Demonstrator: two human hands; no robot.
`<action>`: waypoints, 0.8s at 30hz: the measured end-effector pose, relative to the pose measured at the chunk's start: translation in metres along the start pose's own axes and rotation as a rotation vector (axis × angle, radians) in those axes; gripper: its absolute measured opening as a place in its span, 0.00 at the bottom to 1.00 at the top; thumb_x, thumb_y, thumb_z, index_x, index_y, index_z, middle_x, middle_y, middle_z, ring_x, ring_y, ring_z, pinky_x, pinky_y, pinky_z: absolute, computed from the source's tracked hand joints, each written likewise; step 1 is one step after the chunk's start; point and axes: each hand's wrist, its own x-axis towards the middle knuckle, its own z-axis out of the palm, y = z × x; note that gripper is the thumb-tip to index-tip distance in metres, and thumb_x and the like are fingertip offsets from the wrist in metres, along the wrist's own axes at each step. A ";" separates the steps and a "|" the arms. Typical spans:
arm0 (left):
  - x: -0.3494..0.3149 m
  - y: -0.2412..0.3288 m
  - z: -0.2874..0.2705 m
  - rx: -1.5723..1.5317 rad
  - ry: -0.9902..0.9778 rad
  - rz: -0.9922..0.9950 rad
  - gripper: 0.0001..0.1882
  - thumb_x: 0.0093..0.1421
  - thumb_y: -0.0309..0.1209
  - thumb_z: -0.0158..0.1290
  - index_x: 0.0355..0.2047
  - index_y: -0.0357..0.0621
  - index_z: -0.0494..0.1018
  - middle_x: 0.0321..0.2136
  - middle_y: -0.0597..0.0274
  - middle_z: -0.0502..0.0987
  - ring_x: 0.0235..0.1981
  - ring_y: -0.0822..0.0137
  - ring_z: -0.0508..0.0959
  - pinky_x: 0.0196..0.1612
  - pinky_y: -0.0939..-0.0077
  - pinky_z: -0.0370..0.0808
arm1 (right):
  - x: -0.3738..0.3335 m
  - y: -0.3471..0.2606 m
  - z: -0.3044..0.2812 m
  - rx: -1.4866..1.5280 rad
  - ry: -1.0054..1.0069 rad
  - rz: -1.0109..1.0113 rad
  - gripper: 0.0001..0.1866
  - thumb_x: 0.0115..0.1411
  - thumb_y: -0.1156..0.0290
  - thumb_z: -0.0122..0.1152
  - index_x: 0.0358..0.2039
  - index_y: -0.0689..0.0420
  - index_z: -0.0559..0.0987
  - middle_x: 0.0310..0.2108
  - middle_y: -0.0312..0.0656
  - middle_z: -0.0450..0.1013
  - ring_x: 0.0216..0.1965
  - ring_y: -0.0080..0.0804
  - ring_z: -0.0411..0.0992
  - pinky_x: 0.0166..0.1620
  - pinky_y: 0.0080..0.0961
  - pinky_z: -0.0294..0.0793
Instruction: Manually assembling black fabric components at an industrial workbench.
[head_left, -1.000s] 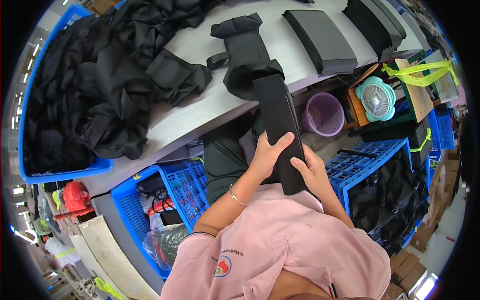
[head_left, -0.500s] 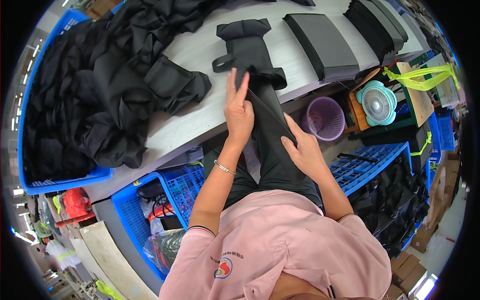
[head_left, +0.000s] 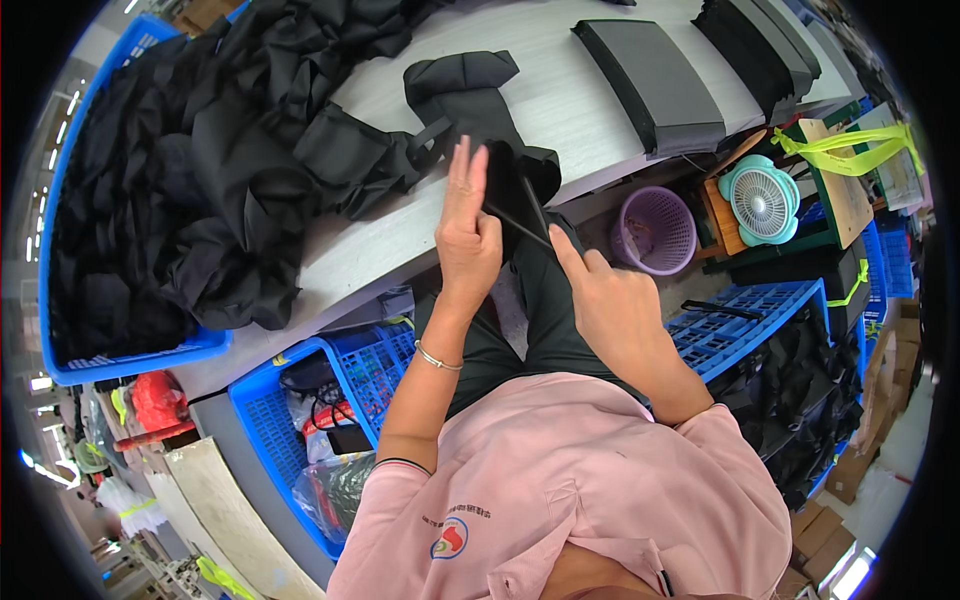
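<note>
A black fabric piece (head_left: 468, 100) with a loop strap lies at the front edge of the table, its near end around a smooth dark panel (head_left: 516, 198). Along the panel's left side, my left hand (head_left: 468, 225) is open, its fingers stretched out flat and pointing away from me. My right hand (head_left: 612, 300) is closed at the panel's near right corner; the index finger reaches along the edge and the thumb is hidden. How far the panel goes inside the fabric cannot be seen.
At the left, a blue crate (head_left: 130, 375) overflows with black fabric pieces (head_left: 235, 170). Folded dark panels (head_left: 650, 85) stand in stacks at the table's far right. A purple basket (head_left: 655, 232), a turquoise fan (head_left: 760, 200) and more blue crates (head_left: 745, 320) flank my legs.
The panel, which stretched back over my lap, now shows only a short part by the fabric. My right hand has moved forward and left; the fabric piece has shifted left and bent.
</note>
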 end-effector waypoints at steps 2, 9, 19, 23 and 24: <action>-0.006 0.006 0.003 0.016 -0.128 0.196 0.43 0.45 0.09 0.40 0.64 0.44 0.66 0.67 0.51 0.61 0.70 0.50 0.58 0.66 0.64 0.63 | 0.013 0.001 0.014 0.052 0.098 -0.009 0.30 0.52 0.77 0.58 0.59 0.55 0.72 0.25 0.44 0.72 0.19 0.41 0.74 0.22 0.32 0.72; -0.038 0.029 0.018 -0.014 -0.511 0.381 0.28 0.54 0.14 0.49 0.55 0.44 0.75 0.60 0.55 0.72 0.64 0.52 0.67 0.59 0.63 0.73 | 0.036 0.047 0.122 0.452 0.146 0.132 0.11 0.55 0.65 0.60 0.32 0.58 0.77 0.31 0.47 0.77 0.34 0.49 0.77 0.36 0.44 0.75; -0.070 0.023 0.001 -0.006 0.039 0.088 0.40 0.49 0.17 0.53 0.65 0.39 0.60 0.68 0.46 0.56 0.65 0.53 0.63 0.55 0.68 0.72 | 0.055 0.023 0.068 2.085 0.233 0.653 0.24 0.68 0.62 0.55 0.61 0.60 0.68 0.56 0.40 0.70 0.53 0.34 0.72 0.53 0.33 0.75; -0.062 0.033 0.020 0.004 0.203 0.028 0.38 0.50 0.21 0.59 0.63 0.39 0.62 0.66 0.47 0.58 0.61 0.51 0.63 0.54 0.65 0.69 | 0.052 0.010 0.056 2.167 0.248 0.648 0.25 0.68 0.58 0.54 0.60 0.58 0.69 0.56 0.41 0.71 0.53 0.32 0.72 0.53 0.33 0.76; -0.059 0.033 0.021 0.003 0.209 0.024 0.38 0.50 0.21 0.59 0.63 0.39 0.62 0.66 0.47 0.58 0.61 0.51 0.63 0.54 0.65 0.69 | 0.049 0.009 0.056 2.162 0.242 0.648 0.25 0.68 0.58 0.54 0.60 0.58 0.69 0.56 0.41 0.71 0.53 0.32 0.72 0.53 0.33 0.76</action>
